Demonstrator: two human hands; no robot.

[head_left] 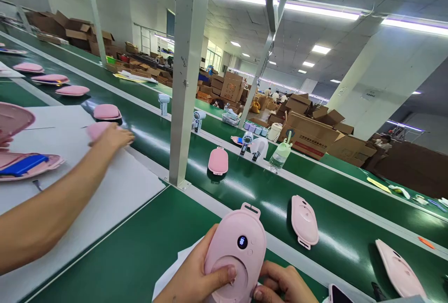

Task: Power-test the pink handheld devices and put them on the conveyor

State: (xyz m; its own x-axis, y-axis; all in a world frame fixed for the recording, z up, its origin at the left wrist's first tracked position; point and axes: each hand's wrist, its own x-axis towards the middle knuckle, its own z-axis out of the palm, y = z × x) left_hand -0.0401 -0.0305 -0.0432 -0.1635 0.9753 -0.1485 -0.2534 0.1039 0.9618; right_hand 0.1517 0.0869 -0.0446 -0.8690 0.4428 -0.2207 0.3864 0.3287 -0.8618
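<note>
My left hand [199,272] is closed around a pink oval device [241,228], its thumb lying over the round recess on the front. A small round display on the device is lit, and a strap loop sticks out at its top end. At the lower right edge of the device, my right hand [285,284] has its curled fingers against the side; part of the grip is hidden. Beyond the hands, more pink oval devices lie on the green belt: one [304,221] with its recess up, another [399,268] at the right, and a pink shell [218,161] farther back.
A co-worker's arm [66,200] reaches in from the left, hand on a pink piece above the white-covered table [115,191]. A metal post [189,74] stands beside the belt. Handheld fans [247,140] and a bottle [280,153] line the far edge. A phone [338,293] lies lower right.
</note>
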